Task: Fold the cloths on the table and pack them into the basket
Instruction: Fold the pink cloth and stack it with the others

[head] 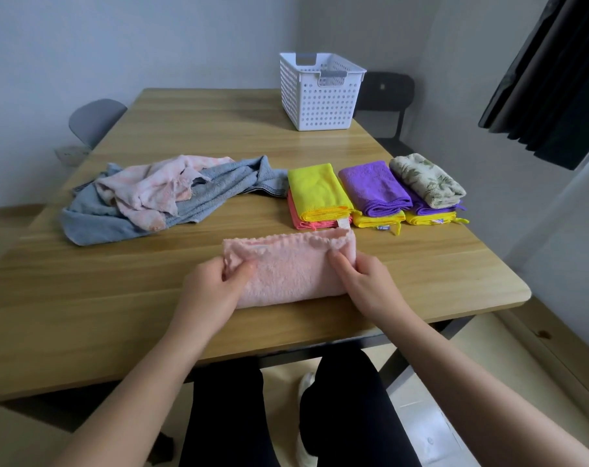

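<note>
The left hand (215, 281) and right hand (367, 281), fingers curled, each pinch one end of the half-folded pink cloth (286, 267) on the table (117, 315), evidently to keep its layers aligned; the basket (320, 96) stands at the far edge

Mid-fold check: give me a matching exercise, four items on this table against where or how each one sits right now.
1 pink fluffy cloth
2 blue towel
3 leaf-print cloth
4 white basket

A far end of the table
B crumpled under a pale pink cloth
C pinched by left hand and right hand
D folded, lying on a purple cloth

Pairs: 1-C, 2-B, 3-D, 4-A
</note>
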Action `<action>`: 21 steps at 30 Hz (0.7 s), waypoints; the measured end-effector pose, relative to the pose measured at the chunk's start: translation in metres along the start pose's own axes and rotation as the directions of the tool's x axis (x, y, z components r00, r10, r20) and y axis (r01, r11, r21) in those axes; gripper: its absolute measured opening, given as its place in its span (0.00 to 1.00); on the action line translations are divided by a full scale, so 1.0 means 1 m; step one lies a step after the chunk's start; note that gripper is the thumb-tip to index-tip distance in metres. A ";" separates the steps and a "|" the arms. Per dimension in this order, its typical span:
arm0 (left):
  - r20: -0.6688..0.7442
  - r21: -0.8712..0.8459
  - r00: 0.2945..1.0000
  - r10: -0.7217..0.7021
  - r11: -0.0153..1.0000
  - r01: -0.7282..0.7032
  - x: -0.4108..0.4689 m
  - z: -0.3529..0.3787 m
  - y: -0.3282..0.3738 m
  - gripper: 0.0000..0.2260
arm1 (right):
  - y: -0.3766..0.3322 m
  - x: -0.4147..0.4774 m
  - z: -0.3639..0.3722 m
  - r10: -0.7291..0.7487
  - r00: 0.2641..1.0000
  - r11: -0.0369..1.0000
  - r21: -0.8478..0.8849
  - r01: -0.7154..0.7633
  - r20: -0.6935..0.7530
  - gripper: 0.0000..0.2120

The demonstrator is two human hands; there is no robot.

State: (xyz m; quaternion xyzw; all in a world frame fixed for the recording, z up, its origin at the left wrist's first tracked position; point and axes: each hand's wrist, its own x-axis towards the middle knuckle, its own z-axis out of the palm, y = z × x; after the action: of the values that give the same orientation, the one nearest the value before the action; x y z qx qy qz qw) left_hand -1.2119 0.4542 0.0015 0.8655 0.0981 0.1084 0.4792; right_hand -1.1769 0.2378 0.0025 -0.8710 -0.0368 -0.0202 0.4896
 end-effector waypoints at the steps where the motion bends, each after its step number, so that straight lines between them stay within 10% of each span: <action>1: -0.031 0.028 1.000 -0.003 1.000 0.004 0.002 0.003 0.003 0.19 | -0.003 0.003 0.003 0.025 0.999 0.999 -0.032 -0.026 -0.028 0.20; 7: -0.179 0.314 0.984 0.021 0.949 0.037 0.013 0.019 0.011 0.13 | -0.012 0.009 0.020 -0.021 0.978 0.944 -0.327 -0.050 -0.207 0.11; 14: -0.225 0.582 0.965 0.137 0.813 0.020 0.007 0.027 0.014 0.18 | -0.010 0.015 0.024 -0.046 0.969 0.862 -0.499 -0.083 -0.241 0.28; 18: -0.040 0.700 0.847 0.530 0.620 -0.354 0.016 0.029 0.008 0.20 | -0.011 0.023 0.026 -0.547 0.832 0.634 -0.696 0.338 -0.095 0.26; 21: 0.225 0.618 0.739 0.635 0.493 -0.613 0.023 0.026 -0.001 0.18 | -0.005 0.030 0.024 -0.645 0.727 0.518 -0.565 0.642 0.235 0.20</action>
State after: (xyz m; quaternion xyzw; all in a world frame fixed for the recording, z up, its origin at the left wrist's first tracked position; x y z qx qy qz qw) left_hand -1.1829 0.4400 -0.0106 0.9494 -0.1821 0.2463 0.0697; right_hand -1.1477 0.2618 -0.0035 -0.9035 -0.3462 -0.2119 0.1377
